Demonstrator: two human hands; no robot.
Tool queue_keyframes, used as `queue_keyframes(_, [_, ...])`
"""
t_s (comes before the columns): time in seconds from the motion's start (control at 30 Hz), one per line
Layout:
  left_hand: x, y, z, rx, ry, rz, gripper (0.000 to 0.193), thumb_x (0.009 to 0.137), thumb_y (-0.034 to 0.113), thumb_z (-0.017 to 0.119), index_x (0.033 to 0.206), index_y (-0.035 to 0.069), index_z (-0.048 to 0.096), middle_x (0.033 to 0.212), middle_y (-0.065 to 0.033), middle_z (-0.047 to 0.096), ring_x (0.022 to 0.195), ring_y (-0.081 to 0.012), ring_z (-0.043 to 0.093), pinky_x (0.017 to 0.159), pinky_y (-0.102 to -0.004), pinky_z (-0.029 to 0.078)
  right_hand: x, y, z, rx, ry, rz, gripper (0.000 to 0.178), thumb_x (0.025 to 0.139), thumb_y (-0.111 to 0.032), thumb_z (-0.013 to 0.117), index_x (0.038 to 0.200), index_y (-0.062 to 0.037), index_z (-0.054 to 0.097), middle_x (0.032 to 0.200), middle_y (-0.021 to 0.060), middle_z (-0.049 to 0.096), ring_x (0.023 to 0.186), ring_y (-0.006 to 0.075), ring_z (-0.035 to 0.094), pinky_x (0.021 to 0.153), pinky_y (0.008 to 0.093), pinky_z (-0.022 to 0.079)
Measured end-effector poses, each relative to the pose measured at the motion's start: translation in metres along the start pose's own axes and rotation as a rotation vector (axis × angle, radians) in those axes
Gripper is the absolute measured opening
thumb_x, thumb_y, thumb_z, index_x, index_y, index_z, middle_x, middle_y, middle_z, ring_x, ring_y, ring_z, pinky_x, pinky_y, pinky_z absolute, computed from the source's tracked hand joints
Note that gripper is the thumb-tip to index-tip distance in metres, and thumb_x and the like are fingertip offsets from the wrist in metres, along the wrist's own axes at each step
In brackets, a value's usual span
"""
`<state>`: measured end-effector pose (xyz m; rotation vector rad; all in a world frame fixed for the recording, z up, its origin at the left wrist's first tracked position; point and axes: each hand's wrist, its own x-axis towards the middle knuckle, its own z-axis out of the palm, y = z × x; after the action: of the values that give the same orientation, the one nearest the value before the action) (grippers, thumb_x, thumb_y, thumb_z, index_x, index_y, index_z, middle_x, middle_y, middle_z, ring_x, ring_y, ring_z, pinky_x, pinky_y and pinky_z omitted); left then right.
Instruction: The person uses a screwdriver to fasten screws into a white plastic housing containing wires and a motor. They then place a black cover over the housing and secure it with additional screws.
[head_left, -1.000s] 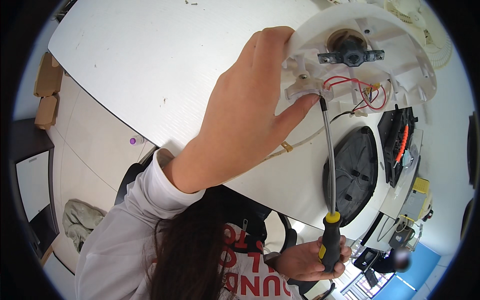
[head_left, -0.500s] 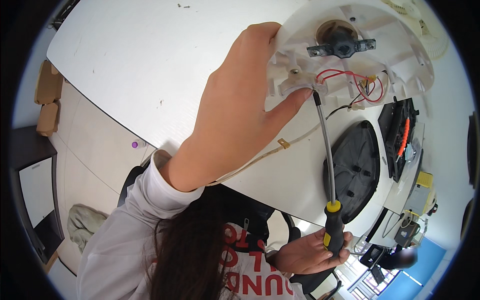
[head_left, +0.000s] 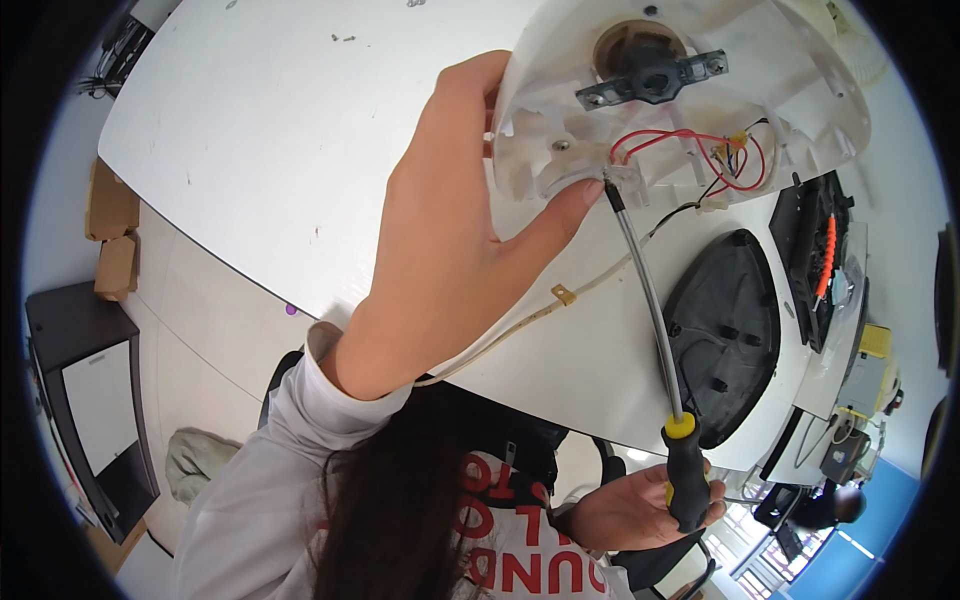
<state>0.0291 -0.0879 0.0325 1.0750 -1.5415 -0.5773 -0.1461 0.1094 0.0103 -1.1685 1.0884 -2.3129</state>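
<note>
A white plastic housing point(head_left: 765, 95) stands at the upper right of the view, its hollow inner side facing the wearer; whether its far edge rests on the tabletop point(head_left: 270, 160) cannot be told. The left hand point(head_left: 440, 215) grips the housing by its near left edge, fingers behind the wall and thumb stretched along a clear plastic piece point(head_left: 622, 174) inside. The right hand point(head_left: 640, 508), palm turned up, has its fingers around the black-and-yellow handle of a screwdriver point(head_left: 684, 455), whose shaft slants up and left to that clear piece; the tip sits right beside the left thumb, too small to show whether it is seated in a screw. Inside the housing, a dark bracket point(head_left: 655, 84) with a screw at each end lies across a round brownish part, and red wires point(head_left: 680, 132) loop from the clear piece to a small yellow component point(head_left: 738, 140). A pale cable point(head_left: 535, 317) with a tan tab point(head_left: 563, 294) runs below the left hand. To the right, a black ribbed cover point(head_left: 730, 335) lies on the tabletop near an open black tool case point(head_left: 800, 240) holding an orange coiled item point(head_left: 827, 255).
</note>
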Motion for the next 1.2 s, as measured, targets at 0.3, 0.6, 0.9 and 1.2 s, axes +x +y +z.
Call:
queue_keyframes(0.3, [0.002,0.0,-0.002,-0.087,-0.076,-0.022,0.069,0.064,0.016,0.081,0.116,0.002,0.039,0.107,-0.007,0.049,0.099,-0.0186,0.052,0.087,-0.0338,0.042,-0.011,-0.014,0.019,-0.038,-0.094,-0.092,0.028,0.087,-0.025,0.057,0.115,-0.0247,0.052,0.119,0.0014,0.048,0.109,0.0136,0.05,0.098,0.0382,0.035])
queue_keyframes(0.6, [0.001,0.001,-0.002,-0.069,-0.059,-0.059,0.068,0.069,0.016,0.078,0.12,0.001,0.035,0.112,-0.0092,0.046,0.103,-0.0201,0.049,0.091,-0.0342,0.039,-0.008,-0.003,0.047,-0.036,-0.221,-0.208,0.039,0.077,-0.026,0.067,0.113,-0.037,0.056,0.107,0.0057,0.042,0.104,0.029,0.04,0.065,0.0351,0.038])
queue_keyframes(0.9, [0.0,0.0,-0.003,-0.054,-0.082,-0.036,0.071,0.073,0.014,0.074,0.126,-0.002,0.03,0.117,-0.012,0.044,0.109,-0.0217,0.046,0.093,-0.0343,0.037,-0.019,-0.007,0.012,0.058,-0.241,-0.237,0.041,0.08,-0.009,0.062,0.117,-0.0263,0.054,0.117,0.0074,0.047,0.104,0.0284,0.042,0.069,0.0324,0.046])
queue_keyframes(1.2, [-0.003,0.0,-0.001,-0.009,-0.083,-0.026,0.068,0.073,0.002,0.069,0.127,-0.001,0.028,0.119,-0.0122,0.042,0.11,-0.0217,0.046,0.094,-0.0339,0.036,-0.002,0.0,0.055,-0.122,-0.105,-0.192,0.037,0.078,-0.018,0.064,0.114,-0.0208,0.054,0.107,0.0085,0.055,0.107,0.0215,0.048,0.081,0.0306,0.044])
